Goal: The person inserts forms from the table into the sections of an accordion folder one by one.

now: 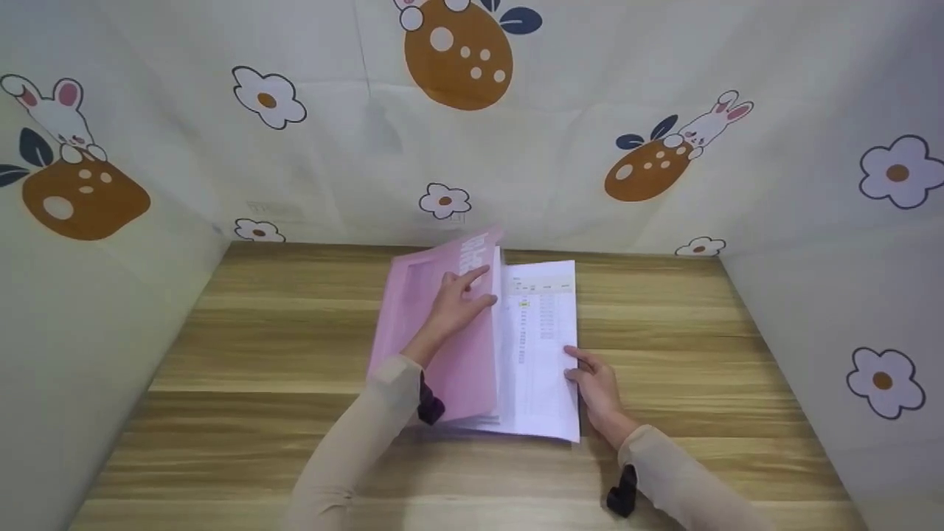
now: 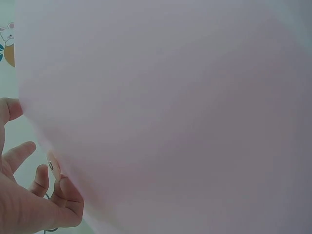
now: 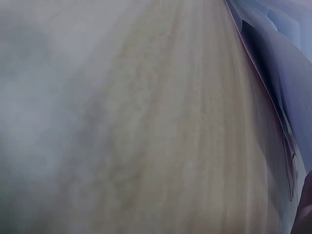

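A pink folder (image 1: 442,346) with white lettering near its top lies on the table, its cover partly lifted. Inside, clear sleeves hold a white printed sheet (image 1: 546,383) with a table and a small yellow mark. My left hand (image 1: 457,302) grips the cover's free edge, index finger stretched across it. In the left wrist view the pink cover (image 2: 170,117) fills most of the frame, with the left hand (image 2: 34,195) along its edge. My right hand (image 1: 601,387) holds the sheet's right edge between thumb and fingers. Only a sliver of that hand shows in the right wrist view.
The wood-grain table (image 1: 664,317) extends around the folder. Behind and at both sides hangs a pale cloth (image 1: 332,169) printed with rabbits, orange fruit and flowers. Black straps with dark devices (image 1: 623,494) sit on both wrists.
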Tool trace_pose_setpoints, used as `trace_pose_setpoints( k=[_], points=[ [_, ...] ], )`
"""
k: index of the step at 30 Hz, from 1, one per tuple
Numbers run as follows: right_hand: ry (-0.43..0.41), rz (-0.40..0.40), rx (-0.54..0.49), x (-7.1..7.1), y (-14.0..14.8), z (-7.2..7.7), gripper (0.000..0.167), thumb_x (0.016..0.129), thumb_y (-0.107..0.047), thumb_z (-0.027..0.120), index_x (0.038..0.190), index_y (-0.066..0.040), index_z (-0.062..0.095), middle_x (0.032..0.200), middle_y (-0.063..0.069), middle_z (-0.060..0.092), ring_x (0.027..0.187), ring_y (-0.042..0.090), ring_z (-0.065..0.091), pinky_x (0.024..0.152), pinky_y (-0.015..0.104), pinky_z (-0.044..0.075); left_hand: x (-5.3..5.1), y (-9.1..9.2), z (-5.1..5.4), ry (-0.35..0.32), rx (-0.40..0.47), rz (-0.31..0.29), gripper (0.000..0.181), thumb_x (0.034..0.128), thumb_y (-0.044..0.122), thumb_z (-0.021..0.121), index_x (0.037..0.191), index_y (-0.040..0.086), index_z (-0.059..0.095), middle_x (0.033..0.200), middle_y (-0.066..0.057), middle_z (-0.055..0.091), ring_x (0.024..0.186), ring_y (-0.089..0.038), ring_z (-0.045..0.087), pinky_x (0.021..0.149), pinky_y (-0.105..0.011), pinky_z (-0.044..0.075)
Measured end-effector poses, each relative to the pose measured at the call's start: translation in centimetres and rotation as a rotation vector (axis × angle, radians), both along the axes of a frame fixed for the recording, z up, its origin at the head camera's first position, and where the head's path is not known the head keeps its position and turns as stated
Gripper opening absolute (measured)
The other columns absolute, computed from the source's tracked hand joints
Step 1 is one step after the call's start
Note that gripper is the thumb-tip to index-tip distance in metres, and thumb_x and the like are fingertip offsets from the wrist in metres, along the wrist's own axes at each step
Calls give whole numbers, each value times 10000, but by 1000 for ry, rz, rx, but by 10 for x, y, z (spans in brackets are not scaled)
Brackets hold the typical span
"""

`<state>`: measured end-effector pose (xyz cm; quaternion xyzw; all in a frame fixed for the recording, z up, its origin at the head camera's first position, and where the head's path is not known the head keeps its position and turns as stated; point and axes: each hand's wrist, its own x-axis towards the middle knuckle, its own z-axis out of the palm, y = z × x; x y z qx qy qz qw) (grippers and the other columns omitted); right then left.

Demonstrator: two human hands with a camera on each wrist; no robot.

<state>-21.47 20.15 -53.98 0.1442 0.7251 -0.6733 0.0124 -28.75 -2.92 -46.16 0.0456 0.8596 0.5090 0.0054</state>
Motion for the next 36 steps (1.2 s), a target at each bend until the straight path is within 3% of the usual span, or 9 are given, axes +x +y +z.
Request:
trace_pose_setpoints(
  k=[6,18,28,36],
  points=[
    [-12,17,-28,-9,-6,-2,405,755,107,480,1151,44,538,1239,193,456,1134,262,403,891,359,333,1,0,0,6,-23,-1,546,756,277,640,1276,211,488,944,-84,366,818,-198,381,656,-298,321],
    [40,69,-51,-22,-28,-3,447,723,149,477,1160,68,523,1248,203,443,1152,267,381,904,364,325,1,0,0,22,-18,-14,548,751,265,653,1270,189,496,943,-95,368,806,-197,378,660,-297,325],
    [44,79,-27,-29,-41,-2,603,710,133,497,1289,-11,412,1119,181,517,1005,273,482,834,370,382,1,0,-1,10,-6,-19,550,753,286,652,1272,198,492,947,-87,362,819,-194,374,660,-293,323],
    [33,101,-20,-32,-48,-3,583,727,123,478,1290,-10,409,1131,205,508,974,282,498,794,370,404,1,0,-2,74,-13,-32,529,756,242,657,1257,160,509,893,-94,357,748,-178,341,635,-288,308]
  ],
)
